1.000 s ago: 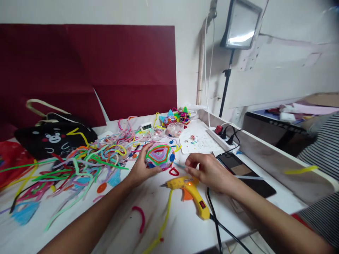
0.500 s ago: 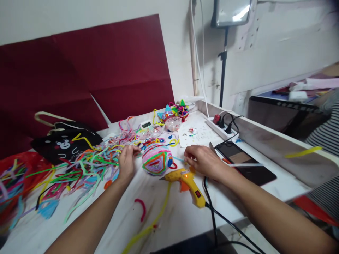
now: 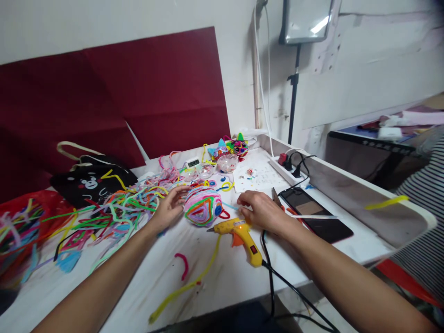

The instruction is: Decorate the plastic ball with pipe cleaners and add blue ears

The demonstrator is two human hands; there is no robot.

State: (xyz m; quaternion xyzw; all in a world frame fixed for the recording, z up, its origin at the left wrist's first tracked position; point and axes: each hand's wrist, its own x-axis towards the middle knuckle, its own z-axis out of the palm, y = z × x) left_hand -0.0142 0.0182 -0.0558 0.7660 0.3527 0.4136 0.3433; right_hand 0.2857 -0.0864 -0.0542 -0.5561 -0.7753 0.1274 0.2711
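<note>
A ball wrapped in coloured pipe cleaners (image 3: 201, 212) sits on the white table, a triangle pattern facing me. My left hand (image 3: 168, 210) is at its left side, fingers apart and curved, fingertips close to the ball; whether they touch it I cannot tell. To the right, my right hand (image 3: 258, 210) is closed, its fingertips at the end of a light blue pipe cleaner (image 3: 229, 206) that stretches toward the ball. A yellow glue gun (image 3: 239, 233), its small light lit, lies just below, nozzle pointing left.
Loose pipe cleaners (image 3: 121, 212) pile up on the left beside a black bag (image 3: 90, 180). Rightward lie a phone (image 3: 317, 215), scissors (image 3: 276, 198) and a power strip (image 3: 286, 170). A yellow pipe cleaner (image 3: 176, 291) lies in front. A person in a striped top (image 3: 421, 217) is at far right.
My left hand has spread its fingers and come nearer the ball. My right hand stays closed near the light blue pipe cleaner. The view has shifted slightly.
</note>
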